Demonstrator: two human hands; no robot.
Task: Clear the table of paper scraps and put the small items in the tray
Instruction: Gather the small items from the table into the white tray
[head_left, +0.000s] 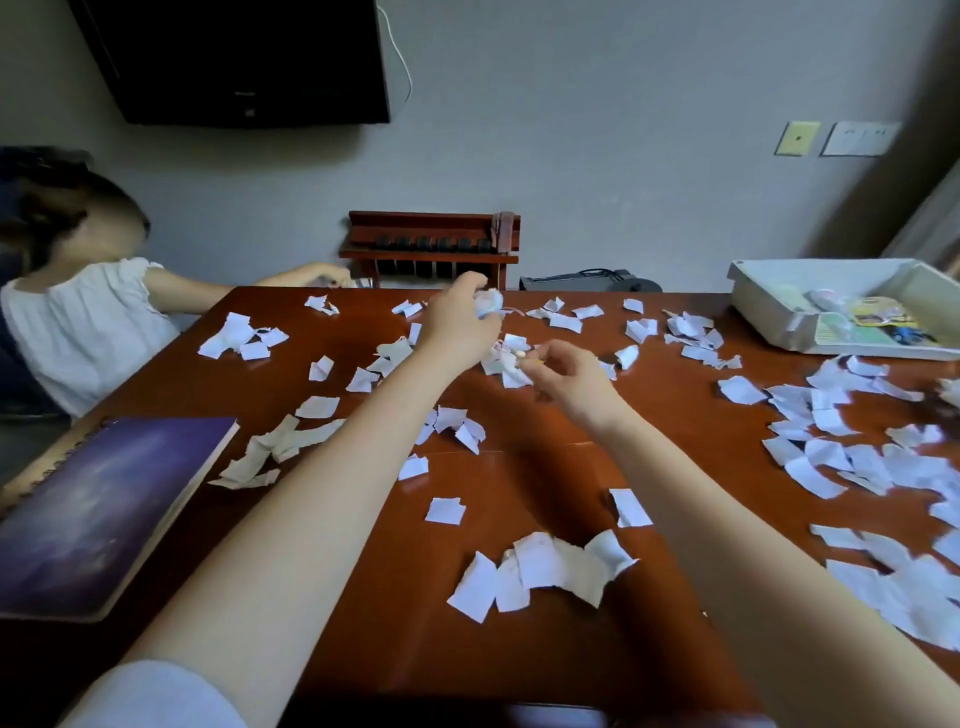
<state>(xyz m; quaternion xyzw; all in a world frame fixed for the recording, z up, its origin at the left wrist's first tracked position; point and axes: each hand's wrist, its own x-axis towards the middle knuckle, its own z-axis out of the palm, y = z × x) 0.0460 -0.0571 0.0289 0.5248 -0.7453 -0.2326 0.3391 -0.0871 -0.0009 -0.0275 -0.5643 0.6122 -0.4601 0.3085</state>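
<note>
A: While both bare arms reach over the glossy reddish-brown wooden table (519, 467), what does the left hand (457, 322) hold?

B: It is closed around a crumpled wad of white paper (489, 302), raised above the middle of the far edge.

A: And the right hand (569, 376)?

B: Its fingers are pinched narrowly on something small and pale; what it is cannot be told.

A: Where are the torn white paper scraps (545, 569)?

B: All over the surface, thickest along the right edge, with a cluster near the front edge.

A: The tray?

B: The shallow white plastic tray (769, 301) sits at the far right corner, holding small packets. A purple spiral notebook (98, 514) lies at the left edge.
</note>
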